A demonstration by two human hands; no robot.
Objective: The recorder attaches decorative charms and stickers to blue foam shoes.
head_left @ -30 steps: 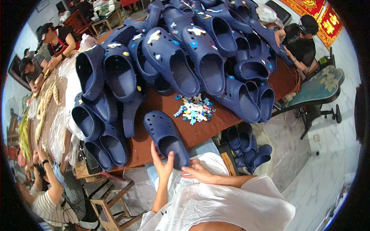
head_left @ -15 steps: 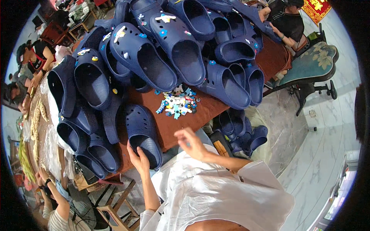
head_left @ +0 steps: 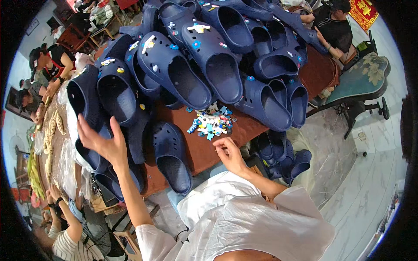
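Note:
A plain navy foam clog [head_left: 172, 158] lies on the brown tabletop [head_left: 198, 152] in front of me, with no charms on it. To its left, my left hand [head_left: 104, 145] is raised over other navy clogs, fingers spread and holding nothing. Just in front of a small heap of white, blue and yellow shoe charms [head_left: 212, 122] is my right hand [head_left: 233, 157]. Its fingers are curled together; whatever they hold, if anything, is too small to make out. Behind the heap, a decorated clog [head_left: 172, 71] carries charms on its toe.
Navy clogs [head_left: 217, 65] are piled high across the far side and down the left. More clogs [head_left: 278, 152] sit low on the right, below the table edge. A green flowered chair [head_left: 359, 82] stands at the right. Co-workers [head_left: 54, 65] sit around the table.
My left hand has let go of the plain clog's side and moved left and up, opening. My right hand has shifted slightly right, its fingers curled near the charms. The view has turned a little.

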